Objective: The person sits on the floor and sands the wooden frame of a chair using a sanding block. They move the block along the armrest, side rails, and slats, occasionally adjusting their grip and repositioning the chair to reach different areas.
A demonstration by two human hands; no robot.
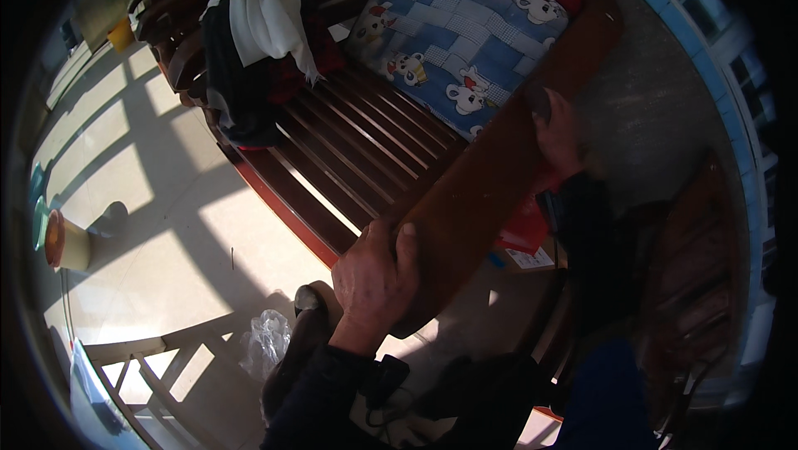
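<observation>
A broad reddish-brown wooden armrest (474,201) slants across the middle, part of a slatted wooden bench (374,126). My left hand (374,275) is closed over its near end, thumb lying on the top face and fingers over the left edge. Farther up, at the right edge of the armrest, my right hand (561,134) is closed around a small dark rounded thing (539,103), whose kind I cannot make out. A blue patchwork cushion (465,34) with white cartoon bears lies on the bench just beyond the armrest.
White cloth (266,18) and dark clothing (237,76) are heaped on the bench's far left. A crumpled clear plastic bag (268,342) lies on the floor near a shoe (309,299). Red material (528,226) shows below the armrest. A lidded tub (68,240) stands at left.
</observation>
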